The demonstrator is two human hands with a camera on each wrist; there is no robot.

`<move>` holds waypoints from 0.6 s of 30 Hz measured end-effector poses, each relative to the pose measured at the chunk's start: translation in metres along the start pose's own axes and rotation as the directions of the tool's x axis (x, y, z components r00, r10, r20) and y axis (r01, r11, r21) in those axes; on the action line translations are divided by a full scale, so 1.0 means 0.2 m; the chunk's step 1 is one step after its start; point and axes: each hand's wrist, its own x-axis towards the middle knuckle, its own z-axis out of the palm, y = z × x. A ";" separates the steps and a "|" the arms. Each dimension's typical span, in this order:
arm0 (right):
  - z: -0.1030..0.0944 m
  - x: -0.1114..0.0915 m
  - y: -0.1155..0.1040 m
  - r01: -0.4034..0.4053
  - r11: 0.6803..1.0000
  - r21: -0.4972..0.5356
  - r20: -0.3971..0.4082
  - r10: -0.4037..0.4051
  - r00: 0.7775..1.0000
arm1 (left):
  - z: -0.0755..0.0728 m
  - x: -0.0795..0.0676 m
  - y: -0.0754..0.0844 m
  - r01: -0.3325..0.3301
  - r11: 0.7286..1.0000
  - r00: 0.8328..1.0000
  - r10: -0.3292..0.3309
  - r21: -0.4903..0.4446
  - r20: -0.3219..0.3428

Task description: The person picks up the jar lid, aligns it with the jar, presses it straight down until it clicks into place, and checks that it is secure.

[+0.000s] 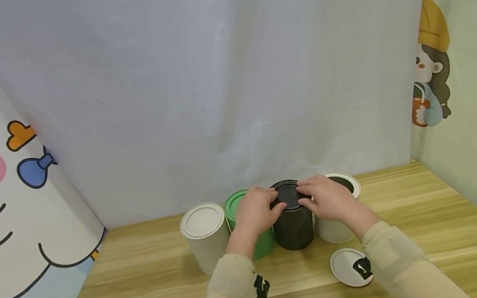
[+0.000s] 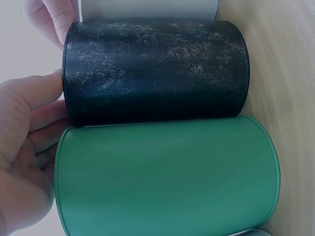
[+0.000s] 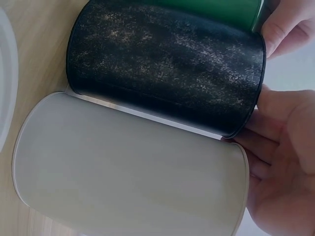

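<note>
Both hands meet at the top of a black canister (image 1: 294,230), which stands upright in a row. My left hand (image 1: 256,212) rests its fingertips and thumb on the left side of its round black lid (image 1: 291,197). From the right, my right hand (image 1: 331,199) touches the same lid, thumb at the near rim. In the wrist views both thumb tips lie right at the canister's top edge. Behind the left hand is a green canister (image 2: 167,177). A white canister (image 3: 128,157) stands under the right hand, its top showing a dark opening.
Another white canister (image 1: 207,242) with its lid on stands at the row's left end. A round white lid (image 1: 346,267) lies on the wooden table (image 1: 149,292) in front, partly behind the right forearm. A grey cloth (image 1: 161,88) hangs behind the row.
</note>
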 end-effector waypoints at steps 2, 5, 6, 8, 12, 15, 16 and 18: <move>0.00 0.00 0.01 -0.001 1.000 0.007 -0.002 0.001 1.000 | 0.00 0.00 0.00 -0.004 1.000 1.000 0.004 -0.001 -0.003; 0.01 0.00 0.01 0.004 1.000 0.012 -0.006 -0.003 1.000 | 0.01 0.00 0.00 -0.006 1.000 1.000 0.006 0.001 -0.005; 0.01 0.00 0.01 0.003 1.000 0.013 -0.006 -0.003 1.000 | 0.00 0.00 0.00 -0.006 1.000 1.000 0.006 0.000 -0.006; 0.01 0.00 0.01 0.001 1.000 0.014 -0.004 -0.001 1.000 | 0.00 0.00 0.00 -0.004 1.000 1.000 0.004 -0.007 -0.004; 0.01 0.00 0.01 -0.010 1.000 0.025 -0.002 0.010 1.000 | -0.01 -0.01 0.00 -0.013 1.000 1.000 0.013 -0.026 0.012; 0.01 -0.01 0.01 -0.014 0.999 0.045 -0.010 0.015 1.000 | -0.02 -0.01 -0.02 -0.037 0.998 0.999 0.038 -0.044 0.020; 0.01 -0.01 0.02 -0.014 0.999 0.052 -0.016 0.015 1.000 | -0.02 -0.01 -0.03 -0.046 0.998 0.999 0.047 -0.050 0.022; 0.02 -0.02 0.02 -0.006 0.998 0.062 -0.029 0.008 1.000 | -0.02 -0.01 -0.04 -0.064 0.996 0.998 0.066 -0.062 0.022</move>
